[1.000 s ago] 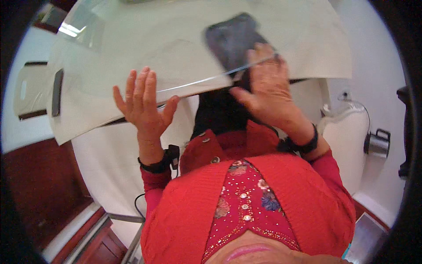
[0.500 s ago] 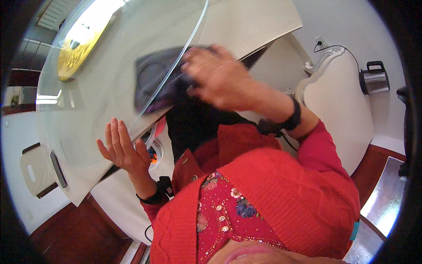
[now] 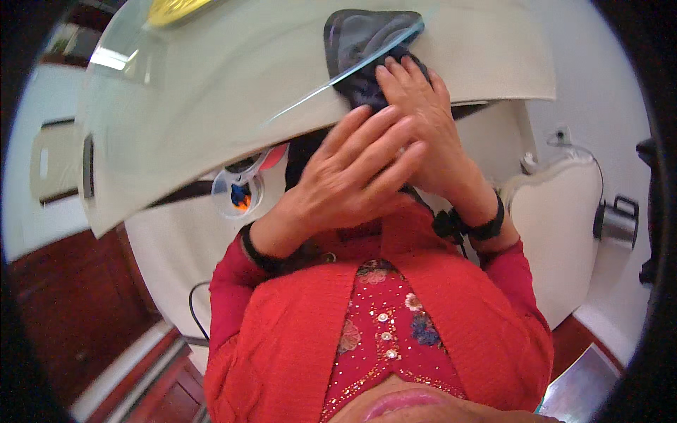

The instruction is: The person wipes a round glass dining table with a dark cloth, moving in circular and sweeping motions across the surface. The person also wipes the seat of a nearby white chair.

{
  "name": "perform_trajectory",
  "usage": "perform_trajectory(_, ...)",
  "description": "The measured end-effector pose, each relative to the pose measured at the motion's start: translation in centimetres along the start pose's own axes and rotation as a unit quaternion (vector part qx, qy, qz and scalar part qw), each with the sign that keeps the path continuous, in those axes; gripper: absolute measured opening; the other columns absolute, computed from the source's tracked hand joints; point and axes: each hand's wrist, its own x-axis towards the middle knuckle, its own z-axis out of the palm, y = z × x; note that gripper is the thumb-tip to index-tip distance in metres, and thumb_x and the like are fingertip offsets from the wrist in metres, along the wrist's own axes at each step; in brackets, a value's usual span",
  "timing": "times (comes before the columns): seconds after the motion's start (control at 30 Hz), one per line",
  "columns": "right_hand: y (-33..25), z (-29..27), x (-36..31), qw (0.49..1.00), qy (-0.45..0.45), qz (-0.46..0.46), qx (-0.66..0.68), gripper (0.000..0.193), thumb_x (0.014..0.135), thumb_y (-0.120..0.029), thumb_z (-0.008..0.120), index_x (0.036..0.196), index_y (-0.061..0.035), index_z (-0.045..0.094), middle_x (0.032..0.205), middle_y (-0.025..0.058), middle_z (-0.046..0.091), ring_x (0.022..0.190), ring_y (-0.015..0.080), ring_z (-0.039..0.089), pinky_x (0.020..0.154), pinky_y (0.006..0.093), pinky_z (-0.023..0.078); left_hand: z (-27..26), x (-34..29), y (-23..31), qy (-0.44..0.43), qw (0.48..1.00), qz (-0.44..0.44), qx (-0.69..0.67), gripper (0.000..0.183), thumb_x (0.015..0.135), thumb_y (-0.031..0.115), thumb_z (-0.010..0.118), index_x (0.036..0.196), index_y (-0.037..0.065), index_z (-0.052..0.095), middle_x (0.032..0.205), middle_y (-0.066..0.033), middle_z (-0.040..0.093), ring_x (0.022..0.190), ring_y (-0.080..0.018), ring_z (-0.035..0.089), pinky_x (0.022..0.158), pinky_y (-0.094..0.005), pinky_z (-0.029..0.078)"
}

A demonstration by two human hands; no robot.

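Note:
A dark grey cloth [image 3: 360, 35] with a bunched, darker navy part lies at the table's front edge, right of the middle. The rim of a clear glass top [image 3: 296, 101] crosses in front of it. My right hand [image 3: 441, 134] rests on the navy part, its fingers stretched out and lying on the fabric. Nearer to me, my left hand [image 3: 363, 166] is open with its fingers spread and nothing in it. It overlaps part of my right palm from this angle, and I cannot tell whether the two hands touch.
The pale table [image 3: 486, 56] spans the far side. A yellow object [image 3: 173, 10] lies at the far left. Below the table edge stands a clear tub [image 3: 224, 197] with blue and orange contents. A cream chair [image 3: 553, 225] and a metal kettle [image 3: 615, 224] are at the right.
My left hand has come rightward from the table's left part to beside my right hand. The view has turned, and the cloth and right hand now appear farther right. The right hand's fingers have spread.

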Motion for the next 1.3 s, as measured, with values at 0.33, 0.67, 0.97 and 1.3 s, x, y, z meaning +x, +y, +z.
perform_trajectory(0.33, 9.8, -2.4, 1.2, 0.965, 0.178, 0.184, 0.049, 0.029, 0.090, -0.013, 0.054, 0.118, -0.0044, 0.061, 0.117, 0.0117, 0.064, 0.106, 0.0231, 0.062, 0.092, 0.0327, 0.047, 5.5, 5.6, -1.5, 0.036, 0.986, -0.069, 0.148, 0.075, 0.070, 0.051, 0.069, 0.128, 0.008, 0.048, 0.121, -0.0279, 0.052, 0.115, -0.0426, 0.049, 0.101, -0.0565, 0.031)
perform_trajectory(0.67, 11.0, -1.9, 0.9, 0.982, 0.084, 0.151, -0.071, 0.026, 0.091, -0.013, 0.053, 0.111, -0.0010, 0.063, 0.118, 0.0149, 0.063, 0.109, 0.0269, 0.060, 0.093, 0.0331, 0.045, -0.4, -3.3, -3.3, 0.041, 0.970, -0.141, 0.195, 0.080, 0.071, 0.056, 0.064, 0.124, -0.002, 0.050, 0.128, -0.0216, 0.051, 0.122, -0.0363, 0.046, 0.106, -0.0511, 0.029)
perform_trajectory(0.97, 11.0, -1.8, 0.6, 0.980, 0.092, 0.167, -0.047, 0.027, 0.092, -0.011, 0.052, 0.114, -0.0010, 0.063, 0.119, 0.0140, 0.062, 0.110, 0.0250, 0.059, 0.096, 0.0325, 0.044, -11.1, -11.8, -6.2, -0.001, 0.948, -0.213, 0.237, 0.063, 0.078, 0.052, 0.062, 0.122, 0.007, 0.055, 0.128, -0.0134, 0.054, 0.121, -0.0296, 0.049, 0.106, -0.0462, 0.031)
perform_trajectory(1.3, 11.0, -2.1, 0.4, 0.977, 0.093, 0.188, -0.045, 0.025, 0.092, -0.012, 0.054, 0.112, 0.0001, 0.064, 0.119, 0.0139, 0.063, 0.110, 0.0249, 0.059, 0.096, 0.0330, 0.044, -23.2, -20.7, -10.7, -0.077, 0.913, -0.303, 0.263, 0.047, 0.086, 0.041, 0.060, 0.125, 0.014, 0.058, 0.134, -0.0086, 0.052, 0.127, -0.0282, 0.044, 0.108, -0.0442, 0.029)
